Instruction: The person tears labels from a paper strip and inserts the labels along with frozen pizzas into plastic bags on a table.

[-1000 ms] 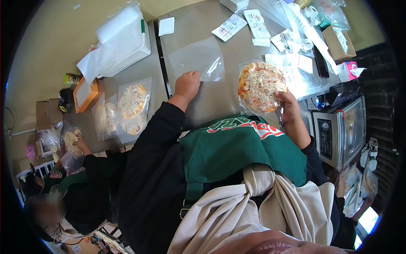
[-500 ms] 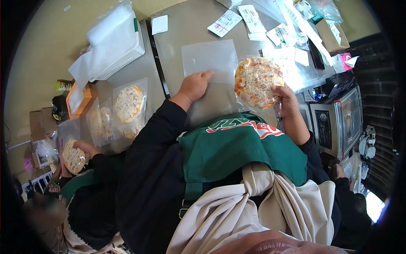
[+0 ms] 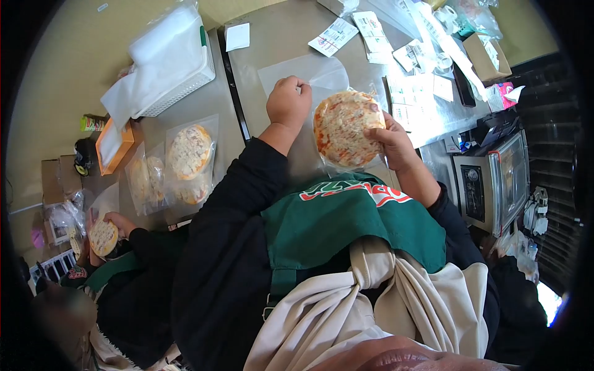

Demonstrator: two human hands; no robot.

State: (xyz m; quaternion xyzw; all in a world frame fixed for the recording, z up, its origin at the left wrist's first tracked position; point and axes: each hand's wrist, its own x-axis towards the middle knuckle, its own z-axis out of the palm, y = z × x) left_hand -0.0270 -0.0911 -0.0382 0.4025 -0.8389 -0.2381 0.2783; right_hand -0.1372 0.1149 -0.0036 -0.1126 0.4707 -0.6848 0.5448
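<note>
My right hand (image 3: 396, 145) grips a small cheese-topped pizza (image 3: 348, 128) in a clear bag, thumb over its top and fingers beneath. The pizza is held in front of my green apron, low over the steel table (image 3: 278, 37). My left hand (image 3: 289, 104) is closed, its curled fingers pinching the near edge of a flat translucent plastic bag (image 3: 331, 73). That bag lies on the table with its right side bent up in a curve. Part of the bag is hidden behind my left hand.
Bagged pizzas (image 3: 190, 151) lie on the left table near a white basket (image 3: 176, 93) of plastic sheets. A co-worker's hand (image 3: 122, 224) holds another pizza (image 3: 103, 238). Banded label stacks (image 3: 334, 36), a phone (image 3: 463, 86) and an oven (image 3: 495, 179) are farther right.
My right hand has brought the pizza leftward, closer to my left hand. My left hand has moved up and curled its fingers at the flat bag, which has shifted and bent.
</note>
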